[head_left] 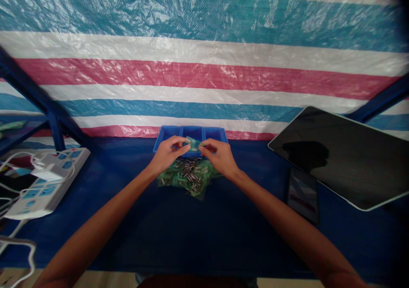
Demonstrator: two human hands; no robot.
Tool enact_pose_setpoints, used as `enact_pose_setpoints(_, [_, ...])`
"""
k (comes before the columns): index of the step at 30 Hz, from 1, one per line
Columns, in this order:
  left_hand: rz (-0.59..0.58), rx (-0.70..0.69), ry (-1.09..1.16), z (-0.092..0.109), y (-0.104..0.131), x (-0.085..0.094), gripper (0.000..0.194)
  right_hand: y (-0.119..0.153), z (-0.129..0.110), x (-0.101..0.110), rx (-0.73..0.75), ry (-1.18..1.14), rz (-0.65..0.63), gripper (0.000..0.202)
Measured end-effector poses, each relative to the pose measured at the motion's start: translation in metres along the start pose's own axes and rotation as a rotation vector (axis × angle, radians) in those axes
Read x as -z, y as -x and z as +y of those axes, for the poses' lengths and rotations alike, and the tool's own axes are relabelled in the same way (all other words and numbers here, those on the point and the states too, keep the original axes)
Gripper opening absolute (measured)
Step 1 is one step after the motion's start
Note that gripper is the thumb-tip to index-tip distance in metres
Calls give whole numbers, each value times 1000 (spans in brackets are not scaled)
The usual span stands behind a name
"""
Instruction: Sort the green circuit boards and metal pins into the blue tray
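Note:
Between my two hands is a small greenish clear plastic bag (pixel 193 143), held up in front of a blue divided tray (pixel 216 133). My left hand (pixel 168 154) pinches its left edge between thumb and fingers. At the opposite edge, my right hand (pixel 220 156) grips the bag the same way. Whatever is inside the bag is too small to make out. Just below my hands lies a pile of similar green bags (pixel 172 178), with loose metal pins or screws (pixel 191 171) heaped on top.
A white power strip (pixel 64 183) with plugs and cables lies on the left of the blue table (pixel 191 237). To the right are a large dark-screened monitor (pixel 345 156) and a phone (pixel 303 194). A striped plastic sheet (pixel 204 70) hangs behind, between blue frame posts (pixel 57 128).

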State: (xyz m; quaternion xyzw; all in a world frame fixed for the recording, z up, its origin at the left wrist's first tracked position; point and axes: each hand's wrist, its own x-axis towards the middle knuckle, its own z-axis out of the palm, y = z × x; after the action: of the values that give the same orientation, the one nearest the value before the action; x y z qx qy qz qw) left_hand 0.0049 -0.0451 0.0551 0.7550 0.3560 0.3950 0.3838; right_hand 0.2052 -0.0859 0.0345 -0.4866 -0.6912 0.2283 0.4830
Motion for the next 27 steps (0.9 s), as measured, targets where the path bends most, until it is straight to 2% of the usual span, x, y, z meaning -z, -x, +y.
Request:
enact_pose_setpoints(2, [20,-45,-101,-3,-1,2,21,-7,-3,1,-69,-44,-68,10])
enact_pose_setpoints(3, [-6,-39,-102,-5,-1,2,20,-10,-4,2,-84,-47,-102,10])
enact_pose_setpoints(6, [-111,65,38,-7,-1,2,20,-12,-8,7,-69,-26,-116,18])
enact_pose_setpoints(9, [-87,179,205,-5,0,1,29,-7,-11,13,61,46,-86,37])
enact_pose_setpoints(11, [-62,220,262,-1,1,1,39,-2,-12,17,181,145,-111,41])
enact_pose_setpoints(13, [-68,241,279,4,2,0,39,2,-10,19,268,241,-135,36])
enact_pose_setpoints(16, [-112,243,287,9,4,-2,25,6,-6,18,310,289,-164,22])
enact_pose_setpoints(19, [-134,191,230,10,4,-2,31,7,-1,15,224,203,-173,18])
enact_pose_setpoints(23, [-111,70,50,4,3,0,26,8,3,10,8,-78,-208,23])
enact_pose_setpoints(25, [-137,74,54,2,3,0,25,9,5,8,-50,-164,-222,25])
enact_pose_setpoints(27, [-171,108,99,2,3,0,24,10,5,7,-43,-162,-184,24])
